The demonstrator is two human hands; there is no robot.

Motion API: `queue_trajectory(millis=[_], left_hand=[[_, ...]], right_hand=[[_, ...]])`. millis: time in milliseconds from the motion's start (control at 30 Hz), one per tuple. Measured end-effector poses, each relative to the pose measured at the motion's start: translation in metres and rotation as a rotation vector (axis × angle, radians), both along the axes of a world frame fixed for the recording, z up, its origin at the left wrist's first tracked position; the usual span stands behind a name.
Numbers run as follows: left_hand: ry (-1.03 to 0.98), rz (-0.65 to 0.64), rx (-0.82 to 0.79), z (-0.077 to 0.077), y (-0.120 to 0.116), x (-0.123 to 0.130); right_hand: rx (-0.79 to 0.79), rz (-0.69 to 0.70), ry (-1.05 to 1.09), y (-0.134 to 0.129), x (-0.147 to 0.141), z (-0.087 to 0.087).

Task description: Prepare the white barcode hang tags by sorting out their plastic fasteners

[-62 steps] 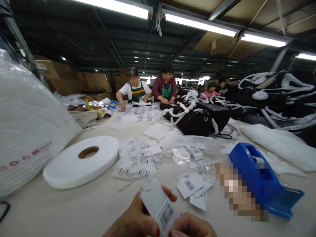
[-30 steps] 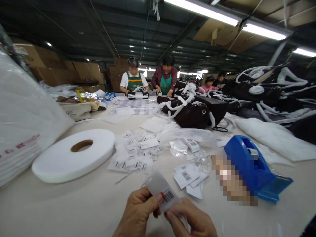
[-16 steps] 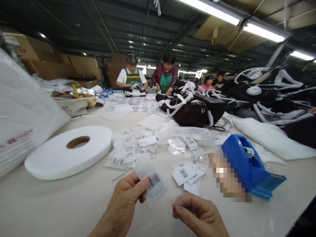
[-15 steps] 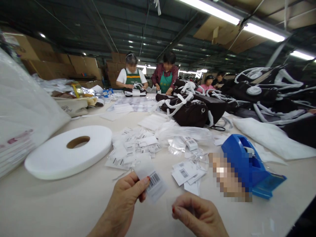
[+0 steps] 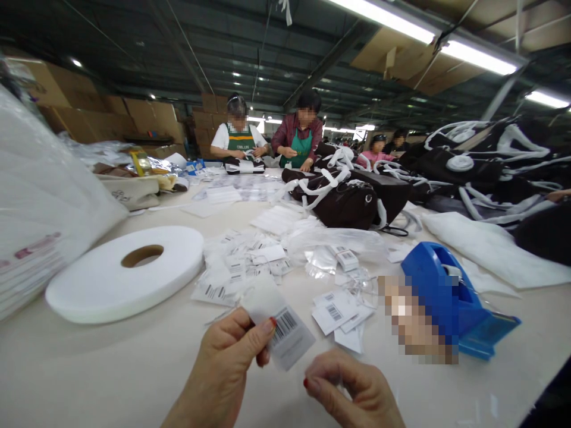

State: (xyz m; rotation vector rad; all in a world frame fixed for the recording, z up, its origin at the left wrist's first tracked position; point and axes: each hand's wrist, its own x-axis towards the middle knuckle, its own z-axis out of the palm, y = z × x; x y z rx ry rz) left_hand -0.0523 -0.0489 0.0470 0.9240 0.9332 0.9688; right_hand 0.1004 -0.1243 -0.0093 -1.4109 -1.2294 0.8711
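- When followed from the left, begins with one bulging white plastic bag [image 5: 53, 208], then one broad white roll [image 5: 107, 285] lying flat, core hole upward.
- In left hand [image 5: 225, 351], gripped between thumb and fingers: one white tag [image 5: 289, 342], raised near the middle, before the scattered labels. Points barcode end toward lower right, near right hand; long axis slanting from upper left to lower right, printed face up.
- Left forearm rising from bottom edge, leaning rightward; thumb laid over tag, fingers curled beneath.
- Just behind, one pile of labels [image 5: 236, 270], overlapping too much to count.
- Right hand [image 5: 352, 383] set apart from tag, entering from below and leaning left, fingers curled, thumb beside forefinger. Cannot tell whether pinched on anything.
- Beyond right hand, one small stack of barcode cards [image 5: 336, 318], at least three showing.
- Farther right, one blue tape dispenser [image 5: 441, 291], tilted diagonally across the table [image 5: 111, 374].
- Behind dispenser, many dark bags [image 5: 477, 169], heaped; cannot be counted.
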Motion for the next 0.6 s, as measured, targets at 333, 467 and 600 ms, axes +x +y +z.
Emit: queue_trajectory(millis=[333,467,600], left_hand=[[-0.106,-0.172,-0.136,-0.013,0.001,-0.003],[-0.180,-0.187,-0.273,-0.016,0.003,-0.001],[-0.214,-0.224,-0.378,-0.018,-0.001,0.004]], right_hand=[[-0.024,0.083,0.047,0.004,0.008,0.000],[-0.030,0.081,0.101,0.007,0.017,0.004],[-0.062,0.162,0.026,0.011,0.017,0.014]])
